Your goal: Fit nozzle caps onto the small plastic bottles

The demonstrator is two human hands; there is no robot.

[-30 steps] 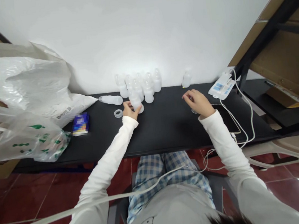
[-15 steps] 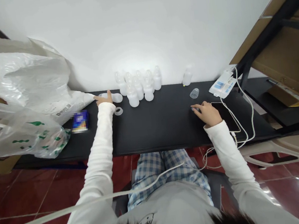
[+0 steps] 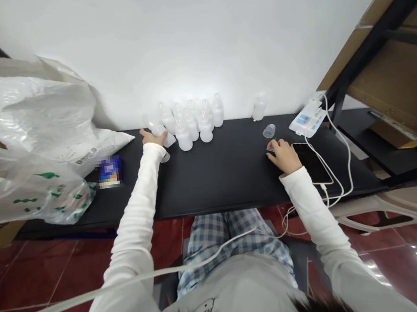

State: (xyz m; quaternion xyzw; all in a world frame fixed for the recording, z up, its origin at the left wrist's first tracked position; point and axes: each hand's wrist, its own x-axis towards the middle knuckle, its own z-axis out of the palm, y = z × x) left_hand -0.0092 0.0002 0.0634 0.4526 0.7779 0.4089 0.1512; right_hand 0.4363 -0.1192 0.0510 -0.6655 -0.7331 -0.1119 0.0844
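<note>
Left hand [image 3: 152, 137] grasps a tilted bottle [image 3: 158, 130] (far left of the cluster [image 3: 193, 125]); right hand [image 3: 284, 156] beside the phone [image 3: 311, 162], grip unclear.

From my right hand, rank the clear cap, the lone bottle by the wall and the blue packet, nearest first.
From the right hand:
1. clear cap, just beyond it.
2. lone bottle, at the wall.
3. blue packet, far left.
</note>
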